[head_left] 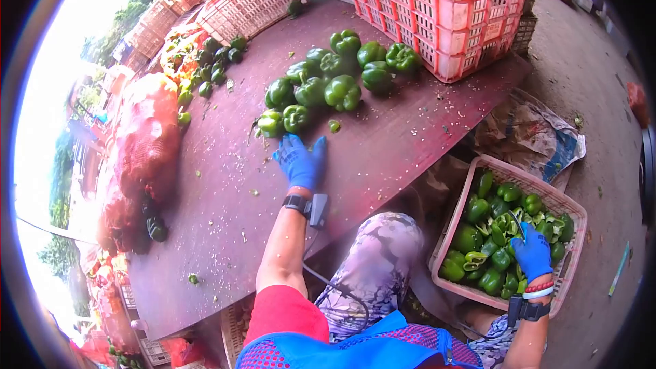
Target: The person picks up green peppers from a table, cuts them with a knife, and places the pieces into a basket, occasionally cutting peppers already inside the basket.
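My left hand (301, 162), in a blue glove, rests low over the table with thumb and fingers apart. Its fingertips are beside a pale green bell pepper (270, 124) at the near end of a group of green bell peppers (311, 91). A small green scrap (334, 126) lies just beyond the thumb. On the lower right, my right hand (532, 251), also gloved in blue, is down in a pink crate (571, 275) of green peppers and cut pieces (501, 258). Its fingers look curled, with a thin dark thing at their tips that I cannot make out.
A reddish table (260, 184) carries a large pink crate (437, 24) at the far right. Red mesh sacks (145, 140), small dark green peppers (217, 68) and another crate (253, 3) line its left and far sides. A crumpled sack (523, 133) lies beyond the lower crate.
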A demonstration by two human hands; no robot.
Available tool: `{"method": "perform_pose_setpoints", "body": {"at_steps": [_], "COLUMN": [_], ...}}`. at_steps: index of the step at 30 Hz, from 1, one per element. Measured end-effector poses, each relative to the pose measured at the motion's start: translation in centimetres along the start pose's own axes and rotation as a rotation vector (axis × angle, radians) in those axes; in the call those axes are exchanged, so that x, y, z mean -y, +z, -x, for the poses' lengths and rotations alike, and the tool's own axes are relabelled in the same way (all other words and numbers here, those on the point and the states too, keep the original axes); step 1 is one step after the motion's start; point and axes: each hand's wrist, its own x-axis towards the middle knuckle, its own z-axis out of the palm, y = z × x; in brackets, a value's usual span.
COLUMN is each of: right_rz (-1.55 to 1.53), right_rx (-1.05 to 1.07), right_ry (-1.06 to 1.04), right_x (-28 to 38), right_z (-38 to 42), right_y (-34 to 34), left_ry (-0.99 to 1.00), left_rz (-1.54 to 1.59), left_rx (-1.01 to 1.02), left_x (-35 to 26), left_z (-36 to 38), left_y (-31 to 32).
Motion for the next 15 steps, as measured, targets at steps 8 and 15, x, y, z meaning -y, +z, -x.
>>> {"method": "perform_pose_setpoints", "body": {"at_steps": [8,15], "right_rz": [-0.053,-0.002], "right_rx": [0.017,0.143], "right_ry": [-0.067,-0.067], "right_x": [1.6,0.5], "right_z": [-0.8,-1.4], "right_y": [0.5,0.7], "left_ry": [0.391,0.325], "left_rz": [0.389,0.040], "left_rx": [-0.301,0.065], "left_x": [-6.1,-4.4], "left_z": [0.9,1.5], "left_y": [0.8,-2.4]}}
